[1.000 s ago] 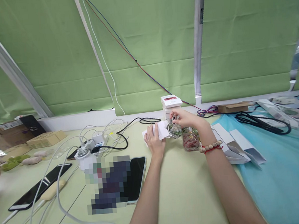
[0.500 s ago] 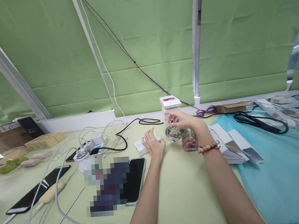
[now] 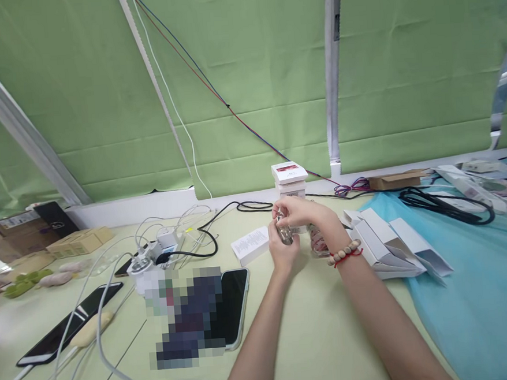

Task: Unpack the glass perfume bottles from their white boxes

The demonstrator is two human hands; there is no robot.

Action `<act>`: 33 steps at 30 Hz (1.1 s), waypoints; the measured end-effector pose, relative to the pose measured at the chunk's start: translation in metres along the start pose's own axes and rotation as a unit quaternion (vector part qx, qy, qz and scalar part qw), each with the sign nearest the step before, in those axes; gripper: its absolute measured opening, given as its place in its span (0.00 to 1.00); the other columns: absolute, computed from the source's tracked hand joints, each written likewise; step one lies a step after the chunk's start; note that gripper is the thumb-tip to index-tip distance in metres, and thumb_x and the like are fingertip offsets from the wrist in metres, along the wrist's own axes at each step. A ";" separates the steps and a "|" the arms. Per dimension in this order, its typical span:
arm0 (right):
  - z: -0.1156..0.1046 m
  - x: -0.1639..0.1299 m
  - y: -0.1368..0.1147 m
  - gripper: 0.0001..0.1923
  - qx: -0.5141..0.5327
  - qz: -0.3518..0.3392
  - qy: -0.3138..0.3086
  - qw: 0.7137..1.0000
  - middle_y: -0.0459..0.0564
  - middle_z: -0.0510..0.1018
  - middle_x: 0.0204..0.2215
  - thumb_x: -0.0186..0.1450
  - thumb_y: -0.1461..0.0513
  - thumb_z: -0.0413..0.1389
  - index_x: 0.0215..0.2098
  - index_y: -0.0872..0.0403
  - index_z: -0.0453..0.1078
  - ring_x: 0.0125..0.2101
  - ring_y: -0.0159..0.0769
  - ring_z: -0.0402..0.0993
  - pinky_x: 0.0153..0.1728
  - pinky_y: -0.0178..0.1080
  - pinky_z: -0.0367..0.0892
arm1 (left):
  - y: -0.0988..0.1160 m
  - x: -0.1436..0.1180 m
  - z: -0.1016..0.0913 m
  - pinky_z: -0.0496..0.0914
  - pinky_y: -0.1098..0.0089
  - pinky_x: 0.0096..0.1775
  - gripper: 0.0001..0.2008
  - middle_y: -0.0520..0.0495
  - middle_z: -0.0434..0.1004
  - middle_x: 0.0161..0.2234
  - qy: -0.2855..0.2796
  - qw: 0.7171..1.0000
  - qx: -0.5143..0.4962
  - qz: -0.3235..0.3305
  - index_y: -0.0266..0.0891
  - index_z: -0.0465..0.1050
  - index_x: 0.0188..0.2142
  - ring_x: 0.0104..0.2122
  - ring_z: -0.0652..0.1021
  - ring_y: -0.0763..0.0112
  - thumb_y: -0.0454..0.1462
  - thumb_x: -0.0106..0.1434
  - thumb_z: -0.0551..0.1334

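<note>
Between my two hands is a small clear glass bottle [image 3: 285, 234] with a shiny look; fingers cover much of it. My left hand [image 3: 283, 251] is closed around its lower left side. From above, my right hand [image 3: 305, 210] pinches its top, fingers bent down. Behind my right wrist a second glass bottle [image 3: 317, 242], reddish inside, stands partly hidden. A flat white box [image 3: 251, 246] with printed text lies left of my left hand. Just beyond the hands rises a stack of small white boxes [image 3: 289, 172], the top one bearing a red picture.
Opened white cartons [image 3: 385, 249] lie at right on a blue sheet [image 3: 479, 307], near a coiled black cable [image 3: 446, 208]. Phones [image 3: 229, 310], a tablet-like device [image 3: 72, 324], chargers and white cords [image 3: 99, 339] spread across the left. Part of another person shows at the left edge.
My left hand has left the white box and moved right onto the glass bottle. My right hand keeps hold of the bottle, now slightly lower and further left.
</note>
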State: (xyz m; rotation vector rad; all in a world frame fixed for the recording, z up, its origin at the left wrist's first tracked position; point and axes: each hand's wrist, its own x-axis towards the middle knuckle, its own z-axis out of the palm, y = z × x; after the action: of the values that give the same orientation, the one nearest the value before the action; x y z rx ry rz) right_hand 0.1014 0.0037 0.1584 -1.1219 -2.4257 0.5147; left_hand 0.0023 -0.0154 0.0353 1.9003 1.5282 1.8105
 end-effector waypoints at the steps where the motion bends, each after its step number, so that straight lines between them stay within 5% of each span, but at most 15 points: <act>1: -0.003 -0.002 -0.002 0.09 0.004 -0.008 0.001 1.000 0.43 0.69 0.23 0.53 0.67 0.58 0.33 0.55 0.70 0.23 0.26 0.63 0.23 0.29 0.57 | -0.005 0.001 -0.004 0.70 0.69 0.37 0.22 0.46 0.70 0.39 -0.022 1.000 -0.013 0.011 0.41 0.58 0.46 0.37 0.73 0.68 0.33 0.50 0.56; 5: -0.030 -0.028 -0.018 0.06 0.066 -0.069 0.059 0.994 0.44 0.72 0.27 0.54 0.68 0.55 0.31 0.55 0.68 0.28 0.28 0.66 0.28 0.30 0.61 | -0.017 0.003 -0.013 0.70 0.68 0.37 0.23 0.49 0.72 0.36 -0.145 0.988 -0.037 0.046 0.40 0.62 0.44 0.33 0.73 0.69 0.33 0.45 0.57; 9: -0.057 -0.060 -0.024 0.06 0.051 -0.016 0.118 0.992 0.46 0.73 0.27 0.54 0.64 0.57 0.32 0.55 0.69 0.28 0.30 0.67 0.28 0.31 0.62 | -0.018 0.000 -0.008 0.70 0.65 0.42 0.25 0.45 0.72 0.42 -0.164 0.983 0.013 0.077 0.41 0.62 0.47 0.40 0.74 0.64 0.34 0.46 0.58; 13: -0.063 -0.065 0.007 0.12 0.039 0.078 0.158 0.984 0.49 0.75 0.27 0.54 0.58 0.60 0.35 0.55 0.72 0.26 0.30 0.68 0.25 0.32 0.61 | -0.017 0.000 -0.001 0.70 0.63 0.39 0.22 0.44 0.74 0.43 -0.165 0.979 0.114 0.047 0.42 0.63 0.48 0.39 0.75 0.61 0.38 0.51 0.58; 18: -0.061 -0.064 0.054 0.18 0.037 0.214 0.271 0.938 0.49 0.76 0.25 0.57 0.49 0.55 0.31 0.55 0.73 0.25 0.33 0.71 0.26 0.33 0.61 | -0.022 0.003 0.003 0.70 0.61 0.41 0.20 0.43 0.75 0.42 -0.150 0.976 0.152 0.041 0.41 0.65 0.47 0.41 0.75 0.60 0.39 0.53 0.59; 23: -0.059 -0.071 0.078 0.11 -0.032 0.309 0.323 0.894 0.48 0.79 0.31 0.51 0.58 0.62 0.34 0.51 0.75 0.32 0.36 0.73 0.29 0.33 0.62 | -0.022 0.005 0.004 0.70 0.60 0.43 0.20 0.43 0.75 0.41 -0.156 0.976 0.137 0.065 0.40 0.65 0.46 0.42 0.75 0.59 0.37 0.51 0.59; 31: -0.047 -0.052 0.091 0.08 0.125 0.445 0.211 0.861 0.50 0.76 0.20 0.49 0.72 0.59 0.26 0.56 0.74 0.24 0.34 0.74 0.25 0.33 0.68 | -0.022 0.004 0.003 0.70 0.59 0.44 0.22 0.42 0.74 0.43 -0.168 0.973 0.142 0.065 0.40 0.64 0.47 0.43 0.74 0.58 0.37 0.51 0.59; 33: -0.045 -0.051 0.096 0.04 0.104 0.429 0.180 0.879 0.51 0.75 0.18 0.49 0.70 0.61 0.21 0.56 0.73 0.23 0.37 0.74 0.23 0.35 0.68 | -0.022 0.004 0.003 0.70 0.59 0.44 0.22 0.41 0.74 0.43 -0.169 0.973 0.142 0.062 0.39 0.64 0.47 0.43 0.74 0.58 0.37 0.51 0.59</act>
State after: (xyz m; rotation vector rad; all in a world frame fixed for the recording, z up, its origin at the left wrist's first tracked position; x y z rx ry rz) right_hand 0.2145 0.0287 0.1380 -1.9615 -1.4223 0.7156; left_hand -0.0082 -0.0004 0.0222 2.3326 1.6416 1.2659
